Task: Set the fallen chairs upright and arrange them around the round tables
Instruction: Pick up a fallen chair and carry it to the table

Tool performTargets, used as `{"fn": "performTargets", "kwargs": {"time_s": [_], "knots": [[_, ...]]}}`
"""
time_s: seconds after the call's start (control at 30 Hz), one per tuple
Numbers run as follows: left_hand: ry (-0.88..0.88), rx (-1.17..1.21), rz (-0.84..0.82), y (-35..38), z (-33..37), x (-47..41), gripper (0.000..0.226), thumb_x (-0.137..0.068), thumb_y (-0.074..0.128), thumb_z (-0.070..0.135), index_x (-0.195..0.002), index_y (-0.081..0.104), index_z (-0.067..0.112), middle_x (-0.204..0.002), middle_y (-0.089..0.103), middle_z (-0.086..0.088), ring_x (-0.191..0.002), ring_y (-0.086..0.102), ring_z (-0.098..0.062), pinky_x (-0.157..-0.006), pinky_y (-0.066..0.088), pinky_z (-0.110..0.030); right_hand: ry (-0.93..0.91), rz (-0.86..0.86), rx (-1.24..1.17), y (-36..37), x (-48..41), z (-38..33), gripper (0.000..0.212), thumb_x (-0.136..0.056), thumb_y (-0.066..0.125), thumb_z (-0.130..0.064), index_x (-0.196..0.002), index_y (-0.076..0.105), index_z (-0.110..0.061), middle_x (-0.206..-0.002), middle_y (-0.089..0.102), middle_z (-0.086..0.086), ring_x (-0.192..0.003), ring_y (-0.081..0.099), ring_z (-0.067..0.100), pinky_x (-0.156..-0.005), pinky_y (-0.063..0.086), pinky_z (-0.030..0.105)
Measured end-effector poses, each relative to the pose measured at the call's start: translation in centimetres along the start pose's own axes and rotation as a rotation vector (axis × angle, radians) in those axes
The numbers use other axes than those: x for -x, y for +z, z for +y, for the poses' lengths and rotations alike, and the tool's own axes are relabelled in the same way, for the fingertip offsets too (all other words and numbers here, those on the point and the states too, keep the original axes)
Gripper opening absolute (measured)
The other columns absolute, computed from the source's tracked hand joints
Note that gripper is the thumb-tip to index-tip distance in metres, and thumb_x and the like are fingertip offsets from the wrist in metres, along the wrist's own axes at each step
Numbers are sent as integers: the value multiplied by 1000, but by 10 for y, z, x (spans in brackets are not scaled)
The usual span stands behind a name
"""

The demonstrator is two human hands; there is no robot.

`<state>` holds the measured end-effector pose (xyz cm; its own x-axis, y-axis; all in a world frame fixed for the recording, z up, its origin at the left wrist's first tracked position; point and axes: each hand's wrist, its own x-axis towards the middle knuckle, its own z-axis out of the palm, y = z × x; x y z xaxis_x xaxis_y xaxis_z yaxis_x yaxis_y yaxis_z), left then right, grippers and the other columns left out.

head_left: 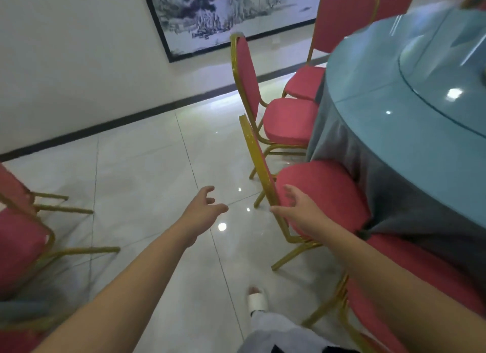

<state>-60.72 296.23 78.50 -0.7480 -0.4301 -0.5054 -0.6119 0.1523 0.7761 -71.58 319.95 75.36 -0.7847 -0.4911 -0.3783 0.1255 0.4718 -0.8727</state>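
A round table (368,95) with a teal cloth fills the right side. Red-cushioned chairs with gold frames stand upright along its near edge. The nearest chair (323,184) has its seat tucked under the cloth. My right hand (297,205) hovers open at that chair's backrest frame, fingers spread, perhaps brushing it. My left hand (205,205) is open over the bare floor, left of the chair and apart from it. A second chair (289,121) and a third chair (342,18) stand farther along the table.
More red chairs (18,234) crowd the left edge, their gold legs pointing right. Another red chair (394,295) is at the lower right. Glossy white tile floor (147,174) lies between. A white wall with a framed painting (210,16) is behind. My slippered foot (257,300) is below.
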Motion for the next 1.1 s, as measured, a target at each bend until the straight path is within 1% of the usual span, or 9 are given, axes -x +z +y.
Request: {"fn": "performTargets", "kwargs": {"time_s": [0.13, 0.27, 0.43, 0.53, 0.6, 0.7, 0.87, 1.0, 1.1], "knots": [[120, -156, -23, -24, 38, -78, 79, -83, 75, 26, -147, 30, 39, -147, 41, -3, -115, 50, -22, -85, 47, -35, 60, -26, 35, 23, -66, -41, 83, -78, 81, -37, -148, 37, -26, -132, 54, -6, -121, 54, 21, -100, 50, 44], [259, -367, -69, -33, 71, -153, 89, -78, 80, 23, -147, 26, 42, -156, 31, -2, -134, 40, -26, -102, 43, -42, 113, 125, 94, 37, -99, -55, 75, -84, 75, -27, -149, 37, -28, -132, 56, -1, -115, 58, 22, -93, 54, 39], [537, -794, -144, -19, 121, -248, 100, -74, 85, 25, -149, 21, 43, -160, 19, -2, -144, 24, -30, -108, 37, -48, 152, 333, 148, 53, -116, -48, 62, -81, 59, -11, -137, 51, -36, -105, 64, -4, -94, 62, 20, -81, 54, 34], [787, -1117, -288, -9, 152, -300, 85, -75, 83, 23, -144, 37, 41, -157, 29, -1, -144, 22, -31, -109, 34, -55, 236, 452, 147, 67, -120, -50, 64, -72, 51, -11, -126, 56, -44, -99, 67, -11, -93, 63, 18, -73, 49, 30], [971, -1251, -419, -1, 170, -321, 49, -78, 77, 17, -120, 60, 34, -133, 54, 3, -130, 43, -27, -101, 44, -52, 335, 553, 186, 76, -120, -54, 57, -71, 50, -11, -118, 61, -42, -100, 69, -7, -92, 63, 22, -71, 49, 31], [1117, -1291, -622, 0, 185, -333, 20, -80, 65, 8, -88, 63, 26, -87, 63, 5, -90, 62, -21, -77, 53, -37, 534, 701, 259, 89, -120, -70, 33, -78, 53, -20, -104, 67, -36, -98, 70, -3, -92, 65, 27, -72, 52, 35], [1267, -1392, -763, -4, 196, -346, 20, -78, 55, 9, -83, 65, 26, -80, 62, 6, -78, 61, -19, -66, 52, -34, 694, 765, 187, 99, -120, -98, 27, -76, 56, -14, -93, 72, -26, -89, 70, -2, -87, 65, 25, -68, 52, 33], [1356, -1461, -780, -21, 187, -350, 9, -80, 55, 18, -79, 58, 27, -77, 57, 7, -74, 57, -18, -57, 41, -29, 772, 771, 181, 118, -120, -113, 23, -77, 56, -8, -63, 57, -26, -75, 64, -2, -78, 63, 23, -67, 50, 36], [1371, -1471, -827, -40, 174, -353, 8, -81, 55, 23, -80, 57, 30, -82, 59, 7, -75, 58, -18, -60, 44, -29, 812, 748, 199, 140, -121, -117, 16, -82, 61, -12, -71, 63, -24, -78, 66, -1, -80, 62, 22, -70, 51, 36]]}}
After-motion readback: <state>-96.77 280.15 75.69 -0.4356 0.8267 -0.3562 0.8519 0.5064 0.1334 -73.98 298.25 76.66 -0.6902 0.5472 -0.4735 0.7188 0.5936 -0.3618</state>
